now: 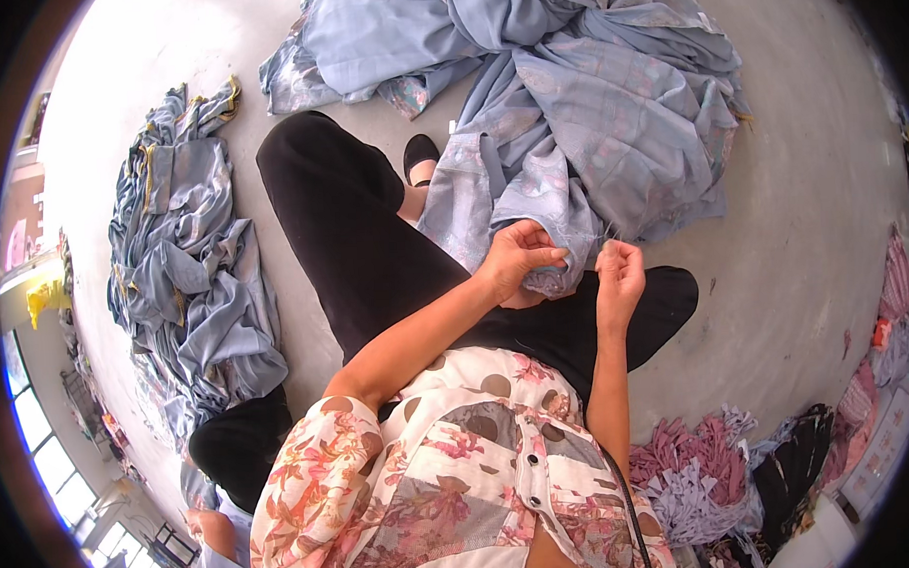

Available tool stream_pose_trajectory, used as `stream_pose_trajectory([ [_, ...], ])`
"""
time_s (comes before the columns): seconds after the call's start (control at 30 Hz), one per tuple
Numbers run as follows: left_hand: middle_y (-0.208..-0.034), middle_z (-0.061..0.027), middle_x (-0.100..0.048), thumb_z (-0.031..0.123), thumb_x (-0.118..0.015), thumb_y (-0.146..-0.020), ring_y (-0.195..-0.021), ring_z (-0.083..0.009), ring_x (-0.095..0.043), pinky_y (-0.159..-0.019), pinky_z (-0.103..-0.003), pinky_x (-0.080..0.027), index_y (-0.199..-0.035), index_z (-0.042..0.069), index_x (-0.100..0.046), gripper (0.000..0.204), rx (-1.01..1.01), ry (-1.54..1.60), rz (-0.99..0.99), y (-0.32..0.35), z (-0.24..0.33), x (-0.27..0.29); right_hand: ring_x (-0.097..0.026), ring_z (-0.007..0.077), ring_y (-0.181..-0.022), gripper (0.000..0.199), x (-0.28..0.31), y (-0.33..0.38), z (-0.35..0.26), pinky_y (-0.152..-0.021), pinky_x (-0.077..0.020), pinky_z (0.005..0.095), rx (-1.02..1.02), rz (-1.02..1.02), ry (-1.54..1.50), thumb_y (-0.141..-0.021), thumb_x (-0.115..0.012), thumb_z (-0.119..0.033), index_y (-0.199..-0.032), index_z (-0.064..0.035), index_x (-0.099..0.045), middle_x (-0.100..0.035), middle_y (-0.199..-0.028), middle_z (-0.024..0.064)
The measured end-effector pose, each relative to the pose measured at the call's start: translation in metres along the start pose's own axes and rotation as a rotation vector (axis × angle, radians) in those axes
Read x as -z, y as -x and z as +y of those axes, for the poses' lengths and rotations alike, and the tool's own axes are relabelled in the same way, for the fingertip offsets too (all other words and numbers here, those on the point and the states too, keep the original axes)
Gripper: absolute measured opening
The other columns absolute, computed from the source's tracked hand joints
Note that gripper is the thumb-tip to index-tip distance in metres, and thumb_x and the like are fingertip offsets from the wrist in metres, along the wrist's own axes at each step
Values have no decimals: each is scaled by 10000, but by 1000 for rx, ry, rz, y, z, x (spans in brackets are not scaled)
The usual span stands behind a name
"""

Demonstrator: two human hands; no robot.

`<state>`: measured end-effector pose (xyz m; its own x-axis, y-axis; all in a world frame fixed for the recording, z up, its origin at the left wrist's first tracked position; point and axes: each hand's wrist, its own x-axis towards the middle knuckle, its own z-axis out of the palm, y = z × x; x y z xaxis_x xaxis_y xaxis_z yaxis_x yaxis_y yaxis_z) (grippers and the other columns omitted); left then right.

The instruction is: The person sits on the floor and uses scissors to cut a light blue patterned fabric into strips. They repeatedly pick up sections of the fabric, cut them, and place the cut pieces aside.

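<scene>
A light blue patterned garment lies over my lap, its near end gathered between my hands. My left hand is closed, thumb and fingers pinching the garment's edge. To its right, my right hand is raised in a pinch just beside the cloth. Thin pale loose threads show at its fingertips, though exactly what lies between those fingers is too small to tell. The garment runs on into a large heap of similar blue cloth in front of me on the floor.
Left of my bent leg is a long pile of blue garments with yellow edging. Pink and lilac fabric strips are heaped at the lower right, beside dark cloth. Another person's arm shows at the lower left. Grey floor surrounds me.
</scene>
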<state>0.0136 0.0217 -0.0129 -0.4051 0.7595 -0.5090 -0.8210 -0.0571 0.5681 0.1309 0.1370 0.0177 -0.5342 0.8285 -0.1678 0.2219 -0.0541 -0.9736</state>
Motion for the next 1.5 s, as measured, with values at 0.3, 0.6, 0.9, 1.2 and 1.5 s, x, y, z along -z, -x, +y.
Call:
stream_pose_trajectory([
  [0.3, -888, -92, -623, -54, -664, -771, -819, -186, -630, -750, -299, -538, -955, -10, -564, 214, 11, 61, -4, 0, 3, 0, -541, 71, -663, 182, -8, 13, -4, -600, -456, 222, 123, -148, 281, -870, -628, -138, -923, 15, -546, -608, -748, 36],
  [0.6, -863, -90, -624, -40, -681, -760, -787, -176, -629, -744, -294, -533, -929, -12, -565, 207, 12, 56, -6, 0, 3, -1, -542, 74, -639, 188, -9, 6, -7, -589, -457, 229, 118, -8, 156, -855, -649, -131, -915, 17, -549, -605, -736, 46],
  [0.9, -848, -75, -618, -69, -676, -734, -787, -169, -629, -742, -297, -531, -922, -9, -568, 224, -10, -33, -26, 2, -4, -1, -589, 96, -655, 210, -16, 2, -12, -559, -468, 255, 264, -164, 510, -841, -661, -167, -883, 4, -546, -633, -763, 84],
  [1.2, -878, -94, -618, -76, -680, -727, -819, -188, -639, -745, -306, -530, -970, -15, -532, 291, 46, -70, -13, 3, -4, -6, -403, 13, -591, 400, -6, -1, -6, -523, -349, 156, 58, -144, -21, -801, -704, -132, -1106, 24, -499, -593, -841, 26],
  [1.5, -1051, -115, -596, -17, -615, -773, -940, -212, -603, -742, -324, -531, -1117, -2, -499, 364, 198, 242, -102, -12, -27, 30, -482, 38, -635, 114, 12, -5, 20, -578, -422, 213, 19, -129, 254, -806, -651, -45, -849, 37, -585, -565, -695, -13],
])
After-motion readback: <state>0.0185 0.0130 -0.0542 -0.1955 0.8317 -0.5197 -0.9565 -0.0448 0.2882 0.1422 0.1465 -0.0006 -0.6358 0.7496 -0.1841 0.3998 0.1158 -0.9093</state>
